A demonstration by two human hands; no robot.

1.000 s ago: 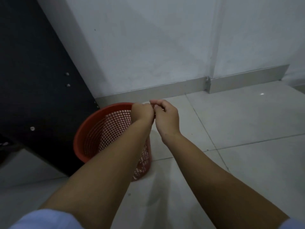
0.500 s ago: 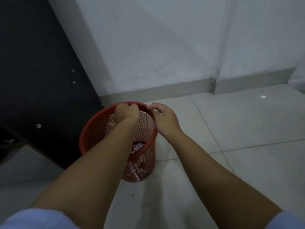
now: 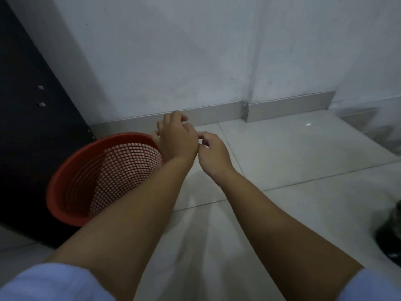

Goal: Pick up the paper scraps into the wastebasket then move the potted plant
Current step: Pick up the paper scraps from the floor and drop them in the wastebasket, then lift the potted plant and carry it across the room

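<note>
The red mesh wastebasket [image 3: 65, 170] stands on the floor at the left, against a dark cabinet. My left hand [image 3: 175, 140] hovers over its right rim, fingers loosely apart, with nothing seen in it. My right hand [image 3: 213, 154] is just to the right of the left hand and touches its edge; its fingers are curled in and no paper shows in them. My left forearm hides the basket's bottom. No paper scraps are in sight on the floor. No potted plant can be made out.
A tall black cabinet [image 3: 28, 127] fills the left side. A white wall with a grey skirting board [image 3: 282, 107] runs behind. Pale floor tiles [image 3: 293, 159] spread to the right. A dark blurred object [image 3: 390, 235] sits at the right edge.
My left hand has lifted out of the basket's mouth to its right rim and spread its fingers. My right hand has come off the rim. The view has swung right.
</note>
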